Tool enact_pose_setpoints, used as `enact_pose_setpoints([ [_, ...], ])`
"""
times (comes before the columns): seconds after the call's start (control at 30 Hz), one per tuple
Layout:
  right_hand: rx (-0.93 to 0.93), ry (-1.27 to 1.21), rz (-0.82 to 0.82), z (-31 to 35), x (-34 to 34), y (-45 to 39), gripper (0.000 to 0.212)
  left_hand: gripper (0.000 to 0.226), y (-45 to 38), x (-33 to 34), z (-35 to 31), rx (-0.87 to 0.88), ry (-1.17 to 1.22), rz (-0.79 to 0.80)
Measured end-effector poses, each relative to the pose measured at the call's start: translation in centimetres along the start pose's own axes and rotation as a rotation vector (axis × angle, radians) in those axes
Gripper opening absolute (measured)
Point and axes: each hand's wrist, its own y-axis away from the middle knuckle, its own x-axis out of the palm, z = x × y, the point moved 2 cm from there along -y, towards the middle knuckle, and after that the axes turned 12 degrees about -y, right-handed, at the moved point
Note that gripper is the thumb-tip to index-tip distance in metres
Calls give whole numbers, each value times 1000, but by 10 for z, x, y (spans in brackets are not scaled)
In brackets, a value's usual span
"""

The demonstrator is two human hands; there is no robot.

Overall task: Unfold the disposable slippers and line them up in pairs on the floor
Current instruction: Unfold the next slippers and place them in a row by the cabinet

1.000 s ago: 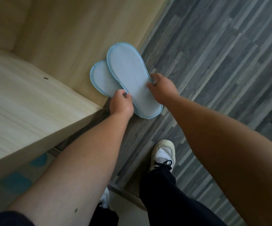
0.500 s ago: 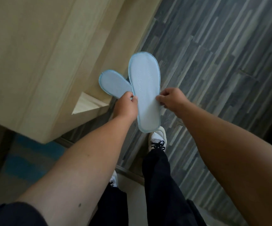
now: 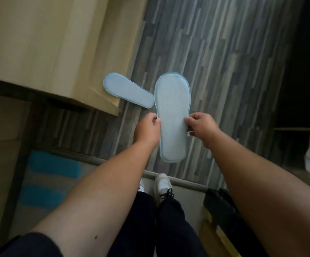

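Slipper (image 3: 171,117) held flat, pinched at its edges by left hand (image 3: 146,129) and right hand (image 3: 201,127).

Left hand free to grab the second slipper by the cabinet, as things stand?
Probably not yet. The left hand pinches one edge of the held slipper, the right hand the other. The second slipper lies unobstructed beyond it; release that grip first.

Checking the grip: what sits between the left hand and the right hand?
In the head view, the larger light-blue slipper lies between them; the left hand pinches one long edge, the right hand the other.
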Motion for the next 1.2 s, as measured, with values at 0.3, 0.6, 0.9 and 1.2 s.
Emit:
enact_pose_setpoints([
  [0.3, 0, 102, 87, -59, 42, 64, 2, 17, 82, -11, 72, -123, -76, -76],
  [0.6, -65, 329, 239, -71, 157, 123, 6, 13, 157, -66, 187, -323, 88, -179],
  [0.9, -128, 533, 332, -132, 312, 225, 8, 21, 251, -109, 361, -456, 248, -283],
  [1.2, -187, 781, 529, -211, 460, 316, 7, 23, 357, -136, 516, -641, 387, -417],
])
